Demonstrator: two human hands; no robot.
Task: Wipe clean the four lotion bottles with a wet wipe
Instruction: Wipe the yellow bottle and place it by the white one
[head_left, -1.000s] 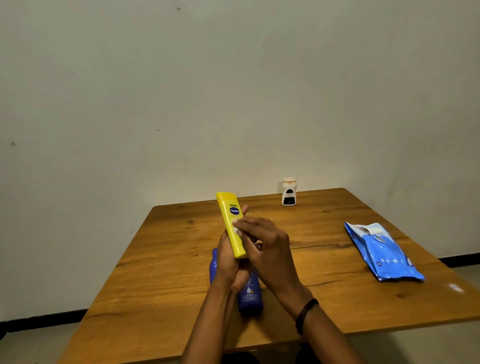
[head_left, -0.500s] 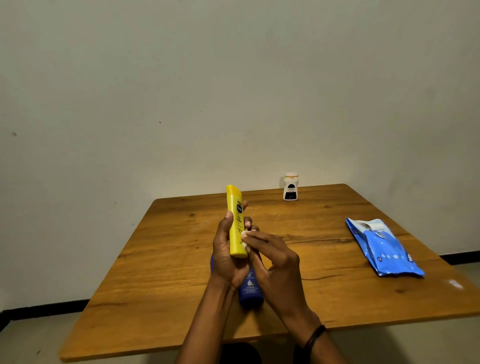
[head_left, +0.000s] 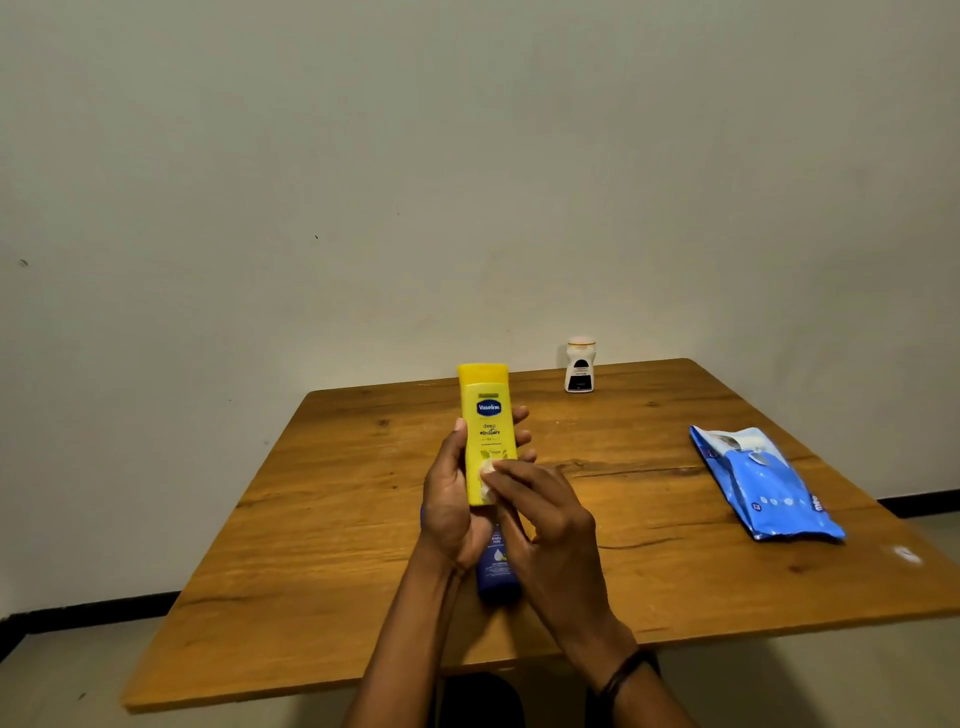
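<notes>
My left hand (head_left: 449, 499) grips a yellow lotion bottle (head_left: 485, 415) upright above the wooden table (head_left: 337, 519), its label facing me. My right hand (head_left: 545, 525) pinches a small white wet wipe (head_left: 487, 470) and presses it against the lower front of the yellow bottle. A dark blue lotion bottle (head_left: 497, 569) lies on the table under my hands, mostly hidden. A small white bottle (head_left: 580, 365) with a dark label stands at the table's far edge.
A blue pack of wet wipes (head_left: 763, 486) lies on the right side of the table. A plain wall stands close behind the table's far edge. Floor shows past the left and right edges.
The yellow bottle has turned from edge-on and tilted to upright with its label facing me. My right hand with the wipe has slid down to the bottle's lower part.
</notes>
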